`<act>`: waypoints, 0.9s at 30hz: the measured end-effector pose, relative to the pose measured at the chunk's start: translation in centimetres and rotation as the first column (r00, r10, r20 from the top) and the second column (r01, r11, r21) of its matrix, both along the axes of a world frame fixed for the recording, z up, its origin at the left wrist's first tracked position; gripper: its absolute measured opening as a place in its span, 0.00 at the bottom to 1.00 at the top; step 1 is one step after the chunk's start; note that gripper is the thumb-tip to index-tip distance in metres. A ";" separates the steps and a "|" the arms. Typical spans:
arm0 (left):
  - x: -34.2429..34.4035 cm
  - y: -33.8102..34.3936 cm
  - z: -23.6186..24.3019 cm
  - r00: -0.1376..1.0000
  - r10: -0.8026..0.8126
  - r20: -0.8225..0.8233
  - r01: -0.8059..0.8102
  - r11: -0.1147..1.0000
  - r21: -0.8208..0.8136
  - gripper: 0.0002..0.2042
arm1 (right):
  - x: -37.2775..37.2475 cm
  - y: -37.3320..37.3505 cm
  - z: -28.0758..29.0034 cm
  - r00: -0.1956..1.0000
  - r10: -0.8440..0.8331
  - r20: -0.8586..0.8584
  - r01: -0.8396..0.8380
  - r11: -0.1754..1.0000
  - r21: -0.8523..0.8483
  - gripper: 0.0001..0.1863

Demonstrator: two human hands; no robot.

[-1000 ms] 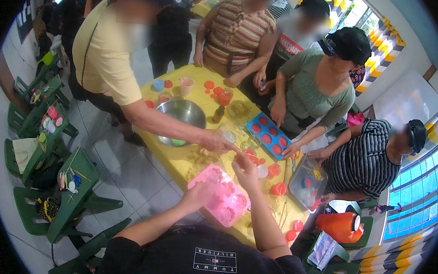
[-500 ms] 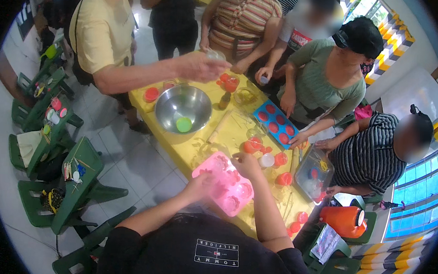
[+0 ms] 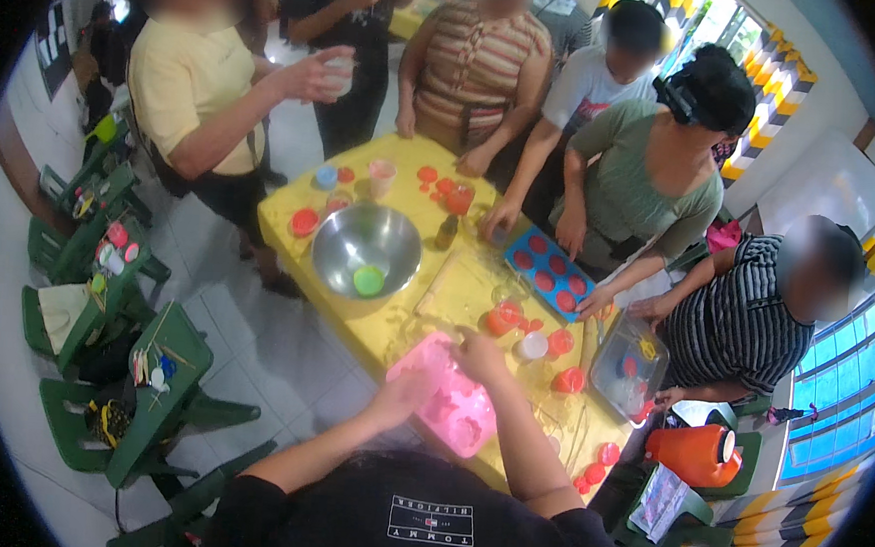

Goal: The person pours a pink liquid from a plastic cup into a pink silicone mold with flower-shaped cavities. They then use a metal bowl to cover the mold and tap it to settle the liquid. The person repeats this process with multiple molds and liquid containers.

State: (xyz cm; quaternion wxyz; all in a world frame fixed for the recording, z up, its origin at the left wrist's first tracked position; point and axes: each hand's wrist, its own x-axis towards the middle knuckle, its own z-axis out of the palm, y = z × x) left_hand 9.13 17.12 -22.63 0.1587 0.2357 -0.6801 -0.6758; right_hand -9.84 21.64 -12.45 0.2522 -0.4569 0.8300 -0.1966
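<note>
A pink silicone mold (image 3: 461,415) with flower-shaped hollows is tilted up at the near edge of the yellow-covered table (image 3: 339,325). My left hand (image 3: 408,394) is closed on its left side, the fingers somewhat blurred. At the far right corner, my right hand (image 3: 479,357) grips the mold's rim with bent fingers. Just beyond, a large steel bowl (image 3: 345,233) holds a small green cup (image 3: 368,280). To the right of my right hand stand a white cup (image 3: 532,347) and a red-filled cup (image 3: 568,380).
A blue mold (image 3: 550,270) with red-filled rounds lies farther off, touched by a person in green. A clear tray (image 3: 628,360) sits at the right. Several people stand around the far side. Green chairs (image 3: 165,392) line the left; an orange jug (image 3: 692,454) stands right.
The person in yellow has drawn an arm back from over the table, a clear cup in hand. Another person's hand has lowered a small cup to the table. My hands still hold the mold, now tilted differently.
</note>
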 end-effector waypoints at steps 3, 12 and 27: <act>-0.1 0.0 1.3 1.000 -0.014 -0.021 0.015 0.998 0.066 0.14 | 0.4 0.0 -1.5 0.997 0.075 -0.027 -0.073 0.996 0.056 0.24; 0.1 0.2 1.9 1.000 0.011 -0.023 -0.006 0.976 0.216 0.13 | 1.6 3.0 -5.3 0.987 0.159 0.015 -0.160 0.973 0.166 0.24; 1.1 0.2 3.1 0.999 -0.034 0.024 0.026 0.957 0.288 0.14 | 3.2 5.3 -6.7 0.972 0.223 -0.067 -0.204 0.954 0.221 0.20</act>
